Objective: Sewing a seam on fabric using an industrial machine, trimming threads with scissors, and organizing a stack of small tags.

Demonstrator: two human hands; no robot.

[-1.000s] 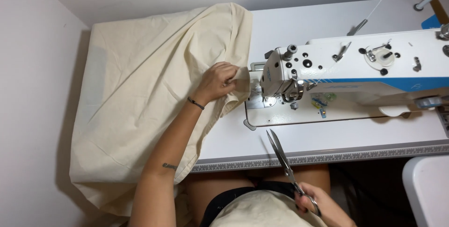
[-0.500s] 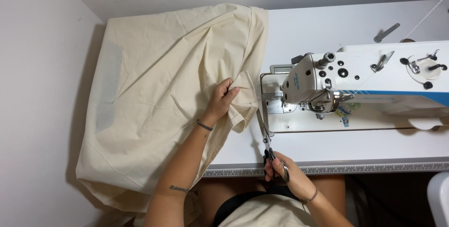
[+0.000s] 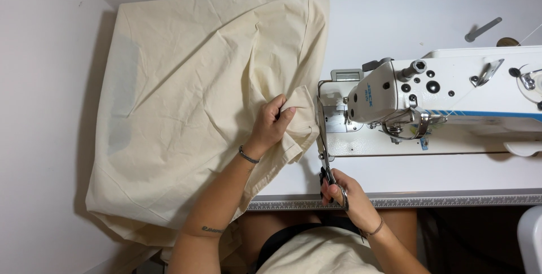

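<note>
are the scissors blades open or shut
Cannot tell for sure: the scissors in the right hand look like one thin line by the cream fabric.

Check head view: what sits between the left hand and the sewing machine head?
In the head view, the scissors in the right hand point up between the left hand, gripping the cream fabric, and the sewing machine.

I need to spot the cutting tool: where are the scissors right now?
In the head view the scissors are in the right hand at lower centre, blades pointing away between the cream fabric edge and the sewing machine.
</note>
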